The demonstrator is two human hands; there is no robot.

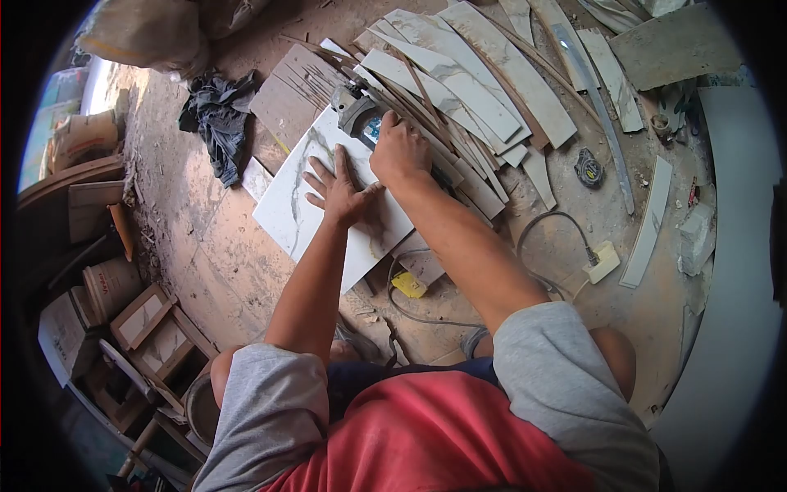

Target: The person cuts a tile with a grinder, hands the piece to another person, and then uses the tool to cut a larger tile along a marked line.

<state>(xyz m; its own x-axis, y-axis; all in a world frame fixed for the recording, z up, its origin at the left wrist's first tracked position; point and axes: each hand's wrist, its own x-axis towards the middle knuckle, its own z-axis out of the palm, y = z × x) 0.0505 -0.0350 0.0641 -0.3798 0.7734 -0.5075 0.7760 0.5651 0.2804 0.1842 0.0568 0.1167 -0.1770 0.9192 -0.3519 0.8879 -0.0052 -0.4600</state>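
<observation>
A white marble-patterned tile lies flat on the dusty floor in front of me. My left hand presses flat on it, fingers spread. My right hand grips the body of an angle grinder, whose head sits at the tile's far edge. The grinder's disc is hidden behind its guard and my hand.
Several cut tile strips are fanned out beyond the grinder. A tape measure and a white power socket with cable lie right. A dark rag lies left. Boxes and buckets stand at lower left.
</observation>
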